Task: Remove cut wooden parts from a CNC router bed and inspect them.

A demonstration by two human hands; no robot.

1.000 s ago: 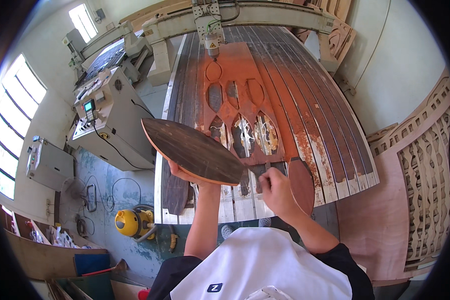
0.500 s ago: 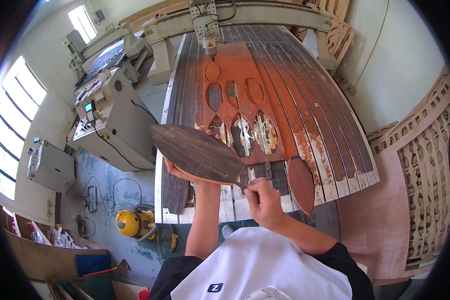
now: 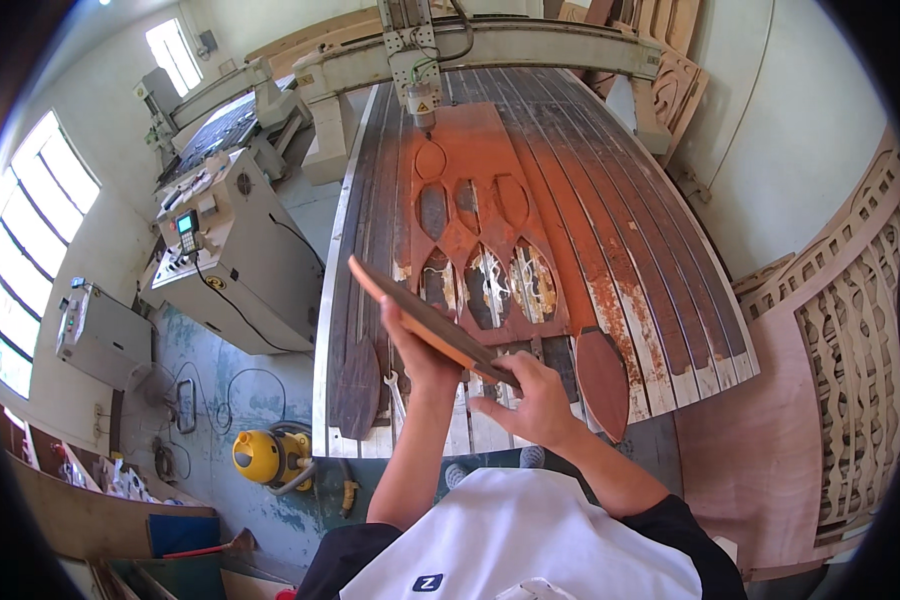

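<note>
Both hands on one leaf-shaped wooden cutout (image 3: 425, 322), held edge-on above the near end of the router table (image 3: 670, 290).

Left hand (image 3: 417, 352): gripping the cutout around its middle, fingers wrapped up over the near face, thumb side hidden behind the panel. Closed on it.

Right hand (image 3: 526, 397): at the cutout's near-right tip, fingers curled and pinching the pointed end from below. Thumb contact is not clearly visible.

Cutout runs diagonally, far-left tip high, near-right tip low at the right hand. Orange-brown edge and dark face show; it sits between the two hands, clear of the table surface.

On the table: reddish-dusted sheet (image 3: 475, 200) with leaf-shaped openings, directly beyond the held piece. A second reddish leaf piece (image 3: 603, 378) lies flat just right of the right hand. A dark leaf piece (image 3: 356, 388) lies flat left of the left forearm, a wrench (image 3: 394, 393) just beside it.

Router spindle (image 3: 422, 100) at far end. Control cabinet (image 3: 225, 255) on the left, yellow vacuum (image 3: 260, 453) on the floor near-left.
</note>
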